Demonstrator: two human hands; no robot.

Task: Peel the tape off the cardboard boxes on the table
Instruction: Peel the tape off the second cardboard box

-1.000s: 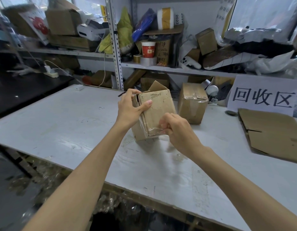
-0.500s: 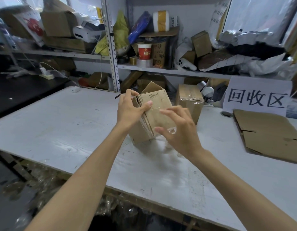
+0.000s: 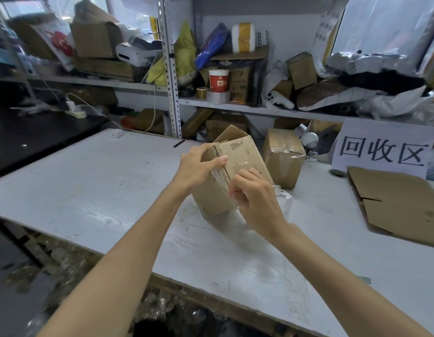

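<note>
Cardboard box sits tilted on the white counter; left hand fingers curl round its top edge; right hand fingers pinch clear tape; best pull slowly, holding it still.

White table bears a tilted box, a taped box, flattened cardboard, perhaps loose tape

Single head view, angled forward and down (close), over table
</note>
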